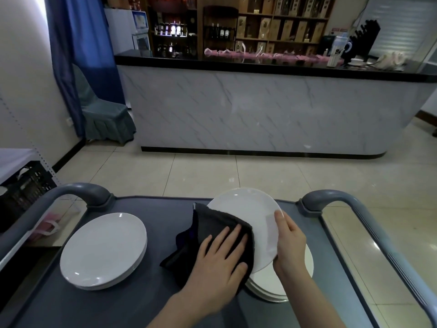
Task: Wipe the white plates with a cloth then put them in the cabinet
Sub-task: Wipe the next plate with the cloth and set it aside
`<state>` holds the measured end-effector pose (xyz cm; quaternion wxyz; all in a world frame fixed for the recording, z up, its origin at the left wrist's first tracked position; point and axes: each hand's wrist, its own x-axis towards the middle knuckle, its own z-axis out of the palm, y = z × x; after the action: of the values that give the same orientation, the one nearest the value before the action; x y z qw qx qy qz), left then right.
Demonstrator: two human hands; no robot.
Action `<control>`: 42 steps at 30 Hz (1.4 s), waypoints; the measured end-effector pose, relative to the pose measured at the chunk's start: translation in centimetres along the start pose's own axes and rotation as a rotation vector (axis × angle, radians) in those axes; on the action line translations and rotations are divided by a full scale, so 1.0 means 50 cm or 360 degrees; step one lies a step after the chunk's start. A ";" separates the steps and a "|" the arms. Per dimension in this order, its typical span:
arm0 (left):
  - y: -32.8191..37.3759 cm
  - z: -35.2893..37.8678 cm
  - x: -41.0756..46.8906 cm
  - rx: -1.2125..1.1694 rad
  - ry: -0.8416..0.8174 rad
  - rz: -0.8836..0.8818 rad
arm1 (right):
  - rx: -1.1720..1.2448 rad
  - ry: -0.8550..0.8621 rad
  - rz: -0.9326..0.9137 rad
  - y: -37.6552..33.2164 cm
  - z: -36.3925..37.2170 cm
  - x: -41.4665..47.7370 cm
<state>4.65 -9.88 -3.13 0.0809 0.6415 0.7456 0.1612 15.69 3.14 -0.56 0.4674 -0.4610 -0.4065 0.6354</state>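
Observation:
A white plate (248, 209) is held tilted above the grey cart top (165, 221). My right hand (289, 242) grips its right rim, thumb on the face. My left hand (220, 263) presses a dark cloth (212, 226) flat against the plate's left and lower face, fingers spread over the cloth. Beneath the held plate lies a stack of white plates (279, 285), mostly hidden by my hands. A second stack of white plates (104, 249) rests on the cart's left side. No cabinet is identifiable in view.
Two curved grey cart handles (94, 192) (331, 200) rise at the far corners. A marble-fronted counter (248, 110) with a black top stands across the tiled floor. A black crate (26, 185) sits at left, a covered chair (104, 114) by the blue curtain.

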 end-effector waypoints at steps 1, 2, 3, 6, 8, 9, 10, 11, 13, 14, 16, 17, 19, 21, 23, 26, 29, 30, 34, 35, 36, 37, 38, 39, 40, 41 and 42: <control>0.009 0.002 0.002 -0.0040 -0.0004 0.0019 | -0.0003 0.0007 0.0003 0.003 0.006 -0.003; 0.016 0.004 0.008 -0.0073 -0.0001 0.0036 | -0.0008 -0.0009 0.0004 0.007 0.012 -0.008; 0.020 0.006 0.018 -0.0088 0.0008 0.0045 | -0.0006 -0.0041 0.0000 0.012 0.018 -0.015; 0.019 0.009 0.065 -0.0062 0.0048 0.0008 | -0.0007 -0.0143 0.0013 0.024 0.033 -0.035; 0.005 0.005 0.094 -0.0077 0.0073 -0.0049 | -0.0059 -0.0206 0.0024 0.031 0.035 -0.043; -0.005 0.000 0.104 -0.0100 0.0092 -0.0077 | -0.0090 -0.0249 0.0024 0.033 0.033 -0.047; -0.016 -0.005 0.110 -0.0131 0.0118 -0.0099 | -0.0135 -0.0311 0.0010 0.033 0.030 -0.050; -0.027 -0.011 0.114 -0.0156 0.0154 -0.0115 | -0.0195 -0.0390 -0.0025 0.030 0.026 -0.053; -0.047 -0.023 0.116 -0.0150 0.0253 -0.0137 | -0.0343 -0.0557 -0.0125 0.018 0.016 -0.054; -0.056 -0.029 0.117 -0.0132 0.0314 -0.0144 | -0.0418 -0.0627 -0.0169 0.012 0.011 -0.052; -0.069 -0.044 0.122 -0.0141 0.0398 -0.0166 | -0.0567 -0.0786 -0.0249 0.000 0.000 -0.045; -0.076 -0.053 0.126 -0.0168 0.0416 -0.0171 | -0.0641 -0.0882 -0.0291 -0.007 -0.004 -0.042; -0.089 -0.070 0.134 -0.0230 0.0440 -0.0127 | -0.0783 -0.1044 -0.0383 -0.023 -0.012 -0.034; -0.104 -0.082 0.134 -0.0266 0.0524 -0.0020 | -0.0988 -0.1087 -0.0513 -0.038 -0.013 -0.023; -0.115 -0.087 0.130 -0.0267 0.0647 0.0047 | -0.1208 -0.1008 -0.0639 -0.045 -0.009 -0.011; -0.117 -0.093 0.122 -0.0389 0.0731 0.0098 | -0.1423 -0.0814 -0.0732 -0.048 -0.005 0.002; -0.109 -0.106 0.115 -0.0958 0.0595 -0.0030 | -0.1483 -0.0816 -0.0779 -0.053 -0.001 0.004; -0.104 -0.111 0.114 -0.1104 0.0555 -0.0090 | -0.1482 -0.0837 -0.0783 -0.056 0.001 0.005; -0.085 -0.120 0.110 -0.1099 0.0557 -0.0080 | -0.1490 -0.0910 -0.0822 -0.064 0.010 0.011; -0.080 -0.122 0.108 -0.1085 0.0564 -0.0030 | -0.1495 -0.0926 -0.0828 -0.065 0.012 0.012; -0.076 -0.123 0.107 -0.1064 0.0571 0.0018 | -0.1500 -0.0940 -0.0836 -0.065 0.014 0.013; -0.074 -0.122 0.107 -0.1040 0.0578 0.0063 | -0.1501 -0.0951 -0.0847 -0.065 0.016 0.014; -0.072 -0.120 0.106 -0.1022 0.0577 0.0094 | -0.1495 -0.0956 -0.0856 -0.066 0.016 0.014; -0.071 -0.117 0.104 -0.1040 0.0567 0.0101 | -0.1481 -0.0951 -0.0861 -0.066 0.015 0.015; -0.071 -0.113 0.101 -0.1097 0.0548 0.0083 | -0.1461 -0.0940 -0.0862 -0.067 0.013 0.016; -0.074 -0.111 0.098 -0.1178 0.0525 0.0043 | -0.1442 -0.0929 -0.0859 -0.067 0.010 0.017; -0.078 -0.108 0.096 -0.1253 0.0505 -0.0002 | -0.1434 -0.0925 -0.0853 -0.068 0.008 0.019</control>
<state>-1.55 -6.39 0.99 0.2041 0.5283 0.6308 0.5304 15.94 4.79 2.54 0.2395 -0.3026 -0.8492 0.3605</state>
